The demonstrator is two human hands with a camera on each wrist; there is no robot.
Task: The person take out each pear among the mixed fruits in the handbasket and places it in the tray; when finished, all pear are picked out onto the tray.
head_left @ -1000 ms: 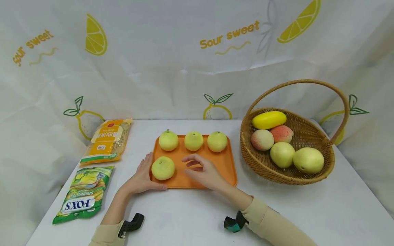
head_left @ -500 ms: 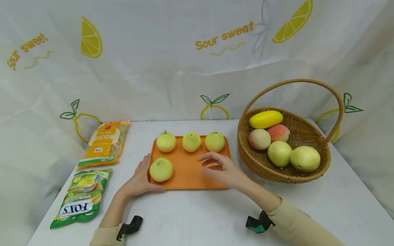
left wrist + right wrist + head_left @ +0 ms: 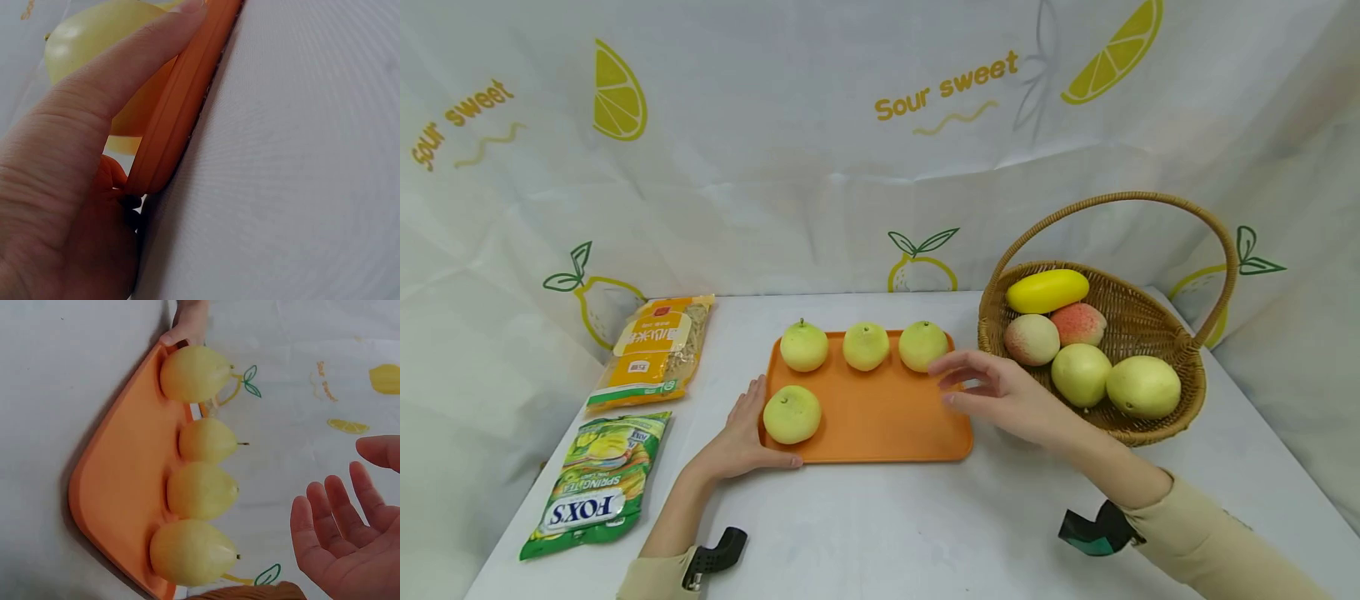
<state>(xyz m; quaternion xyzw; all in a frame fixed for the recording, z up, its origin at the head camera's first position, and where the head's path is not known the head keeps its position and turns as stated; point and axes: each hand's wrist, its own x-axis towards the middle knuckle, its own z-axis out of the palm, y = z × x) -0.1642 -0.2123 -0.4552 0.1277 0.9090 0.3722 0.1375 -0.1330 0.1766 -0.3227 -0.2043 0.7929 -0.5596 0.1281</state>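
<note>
An orange tray (image 3: 880,417) lies on the table with yellow-green pears on it. Three stand along its far side: a left pear (image 3: 804,346), a middle pear (image 3: 866,346) and a right pear (image 3: 922,346). A near pear (image 3: 792,414) sits at the front left. My left hand (image 3: 737,437) rests against the tray's near left corner, thumb along the front rim and fingers along the left side. My right hand (image 3: 1007,396) hovers by the tray's right edge, in front of the basket. Its fingers are loosely bent and hold nothing, as the right wrist view confirms.
A wicker basket (image 3: 1150,317) with a tall handle stands at the right. It holds a yellow fruit (image 3: 1047,291), two peaches (image 3: 1078,324) and two pale green fruits (image 3: 1144,387). Two food packets, one yellow (image 3: 655,350) and one green (image 3: 597,483), lie at the left.
My right hand has moved right, from above the middle of the tray to its right edge beside the basket. The left hand and the pears keep their places; the head view has shifted slightly.
</note>
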